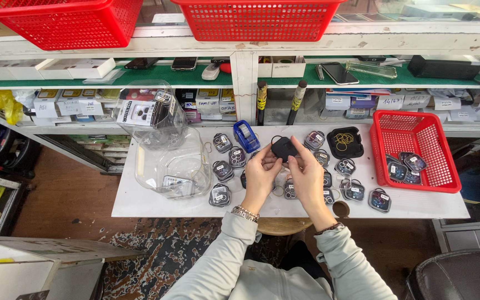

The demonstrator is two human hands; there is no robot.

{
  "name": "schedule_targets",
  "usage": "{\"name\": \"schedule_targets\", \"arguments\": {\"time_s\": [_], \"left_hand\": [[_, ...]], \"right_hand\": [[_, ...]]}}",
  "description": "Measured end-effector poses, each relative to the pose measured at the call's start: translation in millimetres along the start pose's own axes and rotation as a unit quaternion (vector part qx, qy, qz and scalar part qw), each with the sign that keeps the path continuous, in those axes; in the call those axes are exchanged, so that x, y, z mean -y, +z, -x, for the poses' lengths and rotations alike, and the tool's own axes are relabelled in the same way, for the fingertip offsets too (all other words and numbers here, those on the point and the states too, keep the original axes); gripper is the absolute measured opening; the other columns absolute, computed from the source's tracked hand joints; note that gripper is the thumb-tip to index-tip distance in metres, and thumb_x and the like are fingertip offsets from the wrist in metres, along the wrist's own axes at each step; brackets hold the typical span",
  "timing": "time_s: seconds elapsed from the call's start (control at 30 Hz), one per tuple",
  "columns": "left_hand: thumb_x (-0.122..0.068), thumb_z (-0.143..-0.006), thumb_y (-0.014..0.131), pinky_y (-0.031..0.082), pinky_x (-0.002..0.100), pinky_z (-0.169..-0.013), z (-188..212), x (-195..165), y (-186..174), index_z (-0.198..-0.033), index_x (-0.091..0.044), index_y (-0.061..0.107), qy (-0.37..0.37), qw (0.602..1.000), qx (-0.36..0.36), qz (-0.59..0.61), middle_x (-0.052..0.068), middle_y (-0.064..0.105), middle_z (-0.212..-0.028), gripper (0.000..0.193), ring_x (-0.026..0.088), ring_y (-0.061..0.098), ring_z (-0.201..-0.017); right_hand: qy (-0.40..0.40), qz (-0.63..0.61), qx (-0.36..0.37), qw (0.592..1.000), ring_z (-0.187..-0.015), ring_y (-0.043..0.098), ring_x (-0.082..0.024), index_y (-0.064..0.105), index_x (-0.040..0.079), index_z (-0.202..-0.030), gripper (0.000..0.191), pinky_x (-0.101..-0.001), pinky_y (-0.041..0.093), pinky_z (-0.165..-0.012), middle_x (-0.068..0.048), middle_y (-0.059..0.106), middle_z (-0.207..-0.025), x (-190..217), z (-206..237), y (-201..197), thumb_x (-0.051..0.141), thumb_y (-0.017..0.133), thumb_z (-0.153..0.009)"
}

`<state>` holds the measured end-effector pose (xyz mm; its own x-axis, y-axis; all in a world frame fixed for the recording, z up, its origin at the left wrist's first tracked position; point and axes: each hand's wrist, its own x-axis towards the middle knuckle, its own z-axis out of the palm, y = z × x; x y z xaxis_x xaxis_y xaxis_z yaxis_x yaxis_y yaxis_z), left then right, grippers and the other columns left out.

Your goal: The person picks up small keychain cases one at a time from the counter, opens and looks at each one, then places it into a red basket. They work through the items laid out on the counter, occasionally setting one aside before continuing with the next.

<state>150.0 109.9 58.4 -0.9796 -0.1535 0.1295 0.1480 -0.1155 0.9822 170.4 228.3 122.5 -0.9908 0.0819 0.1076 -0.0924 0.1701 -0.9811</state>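
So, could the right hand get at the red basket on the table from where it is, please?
Probably yes: the red basket sits open-topped to the right of the right hand, with only small flat packets lying between. That hand does share a small black case, though.

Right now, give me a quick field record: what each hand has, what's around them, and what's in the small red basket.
left hand: grip on the left side of a small black case
right hand: fingers on the same case, with a thin black band looped at it
table: small round packaged items scattered about, blue tape dispenser, black tray of rubber bands, clear plastic bags
small red basket: several of the same packaged items
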Motion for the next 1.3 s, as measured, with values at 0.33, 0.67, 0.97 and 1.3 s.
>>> {"name": "schedule_targets", "arguments": {"time_s": [0.33, 0.67, 0.97, 1.3], "left_hand": [[0.0, -0.085, 0.069, 0.061, 0.025, -0.069, 1, -24, -1, -0.129, 0.003, 0.067, 0.04, 0.99, 0.009, -0.132, 0.011, 0.076, -0.092, 0.044, 0.013, 0.075, -0.077], [-0.001, -0.085, 0.071, 0.06, 0.024, -0.067, -6, -3, -1, -0.125, 0.006, 0.069, 0.012, 0.994, 0.021, -0.11, 0.008, 0.078, -0.086, 0.04, 0.009, 0.074, -0.071], [-0.004, -0.089, 0.071, 0.057, 0.021, -0.066, -7, 9, 5, -0.124, 0.005, 0.069, 0.006, 1.0, 0.009, 0.017, 0.004, 0.076, -0.09, 0.037, 0.005, 0.069, -0.075], [-0.007, -0.089, 0.071, 0.058, 0.021, -0.068, -8, 14, 6, -0.118, 0.006, 0.074, -0.01, 0.999, -0.026, -0.022, 0.007, 0.079, -0.088, 0.032, 0.006, 0.072, -0.077]], "right_hand": [[-0.004, 0.029, -0.02, 0.999, -0.077, 0.068, -0.006, 0.057, 0.009, -0.147, 0.05, -0.0235, 0.055, -0.06, -0.006, 0.076, -0.098, -10, 2, -1, -0.002, 0.059, -0.097], [0.007, -0.032, -0.016, 0.999, -0.088, 0.074, -0.01, 0.053, 0.005, -0.149, 0.052, -0.022, 0.059, -0.07, -0.009, 0.077, -0.1, -34, 4, -6, -0.002, 0.058, -0.098], [0.054, -0.028, -0.075, 0.995, -0.081, 0.07, -0.01, 0.054, 0.009, -0.151, 0.054, -0.0237, 0.049, -0.056, -0.005, 0.074, -0.095, -29, 0, 2, 0.0, 0.06, -0.098], [0.004, -0.026, -0.078, 0.997, -0.089, 0.073, -0.008, 0.053, 0.008, -0.15, 0.053, -0.0212, 0.053, -0.064, -0.007, 0.076, -0.102, -32, 9, 6, -0.001, 0.06, -0.098]]}}
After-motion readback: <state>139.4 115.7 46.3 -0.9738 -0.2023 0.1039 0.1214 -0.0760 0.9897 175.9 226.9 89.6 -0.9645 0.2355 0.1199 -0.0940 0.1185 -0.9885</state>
